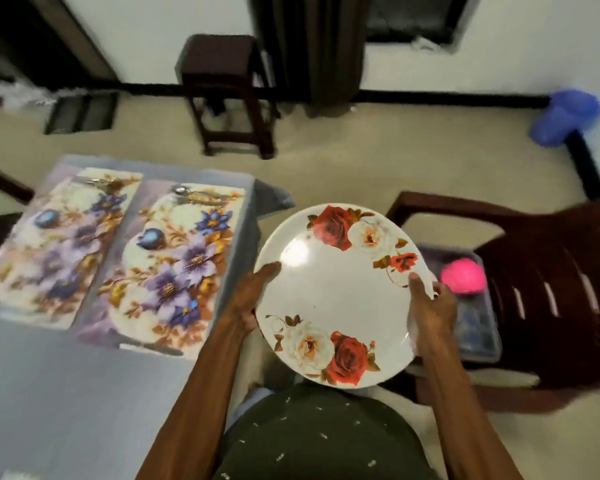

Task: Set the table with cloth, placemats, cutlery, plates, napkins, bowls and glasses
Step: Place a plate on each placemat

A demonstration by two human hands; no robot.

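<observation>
A white plate (336, 296) with red and white roses is held in the air to the right of the table, in front of my body. My left hand (253, 299) grips its left rim and my right hand (430, 306) grips its right rim. On the table a grey cloth (66, 393) is spread, with two floral placemats (174, 268) (52, 244) side by side. Cutlery (191, 195) lies at the far end of the nearer placemat, and more cutlery (101, 183) lies at the far end of the other one.
A dark brown plastic chair (541, 292) stands to the right, with a clear tub (478, 327) on its seat holding a pink object (463, 275). A dark wooden stool (229, 95) stands beyond the table. A blue object (565, 116) lies on the floor at the far right.
</observation>
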